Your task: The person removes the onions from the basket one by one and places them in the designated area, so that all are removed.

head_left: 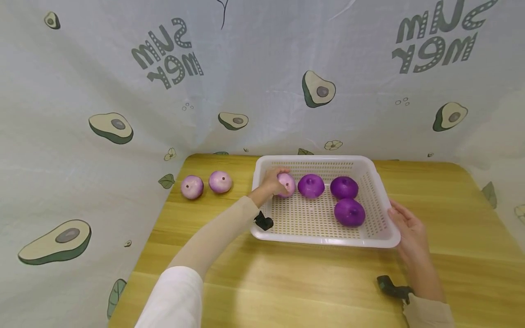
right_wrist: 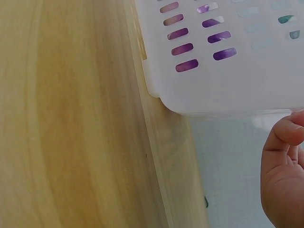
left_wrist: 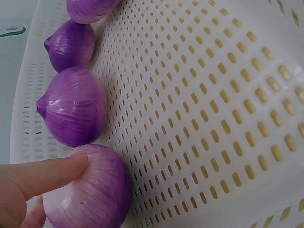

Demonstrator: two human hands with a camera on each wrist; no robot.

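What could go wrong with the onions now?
The round onion in the left hand might slip and bump its purple neighbour. The leftmost onion sits near the edge of the table, so a knock could maybe roll it off. And if the right hand at the basket pushes, the basket might slide.

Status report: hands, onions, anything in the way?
Left hand grips pale onion inside white perforated basket; right hand holds its right rim. Three darker onions inside, nearest one close beside. Two pale onions outside on table. No obstruction visible.
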